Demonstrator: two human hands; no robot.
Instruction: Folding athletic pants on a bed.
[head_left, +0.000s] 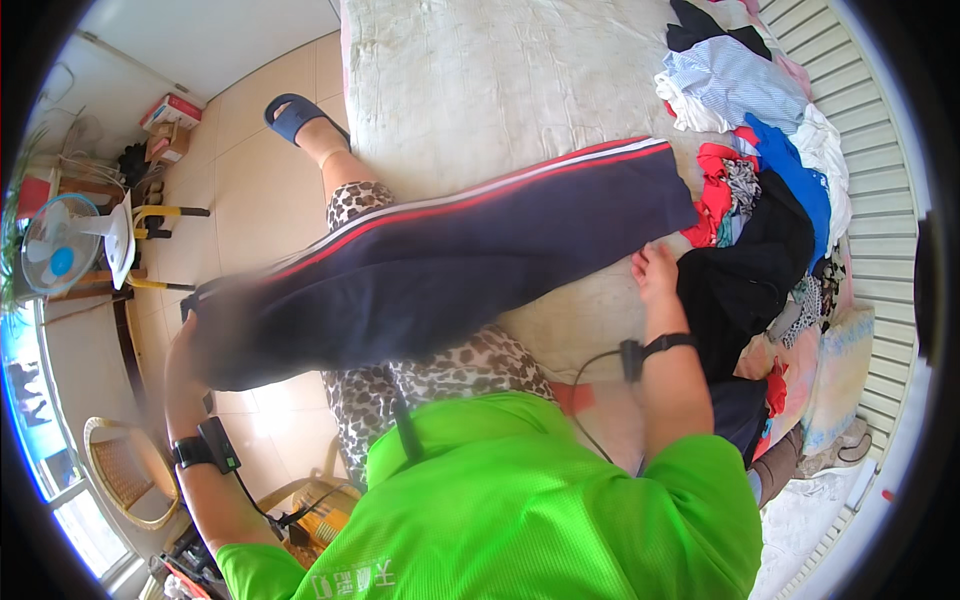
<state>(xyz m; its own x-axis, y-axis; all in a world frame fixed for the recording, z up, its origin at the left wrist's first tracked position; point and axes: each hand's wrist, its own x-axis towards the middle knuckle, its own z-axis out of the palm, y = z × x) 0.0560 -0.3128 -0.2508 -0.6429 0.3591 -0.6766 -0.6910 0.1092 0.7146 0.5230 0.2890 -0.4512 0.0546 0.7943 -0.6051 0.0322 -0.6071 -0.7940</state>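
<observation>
A pair of navy track trousers (450, 262) with red and white side stripes stretches lengthwise across my lap and onto the bed. My left hand (190, 330) grips its left end, which is blurred and hangs out past the bed's edge. At the other end, the leg lies flat on the pale bed cover (487, 97). My right hand (655, 271) is just below that leg's lower edge, fingers loosely curled; whether it touches the cloth is unclear. A heap of clothes begins right beside it, with a black garment (720, 292) nearest.
Farther along the heap lie a blue garment (795, 180), a red one (712, 180) and a striped shirt (727, 79), against a slatted headboard (832, 82). On the left are an electric fan (64, 244), a wicker chair (131, 472) and small boxes (169, 120). Wrist-worn devices trail cables.
</observation>
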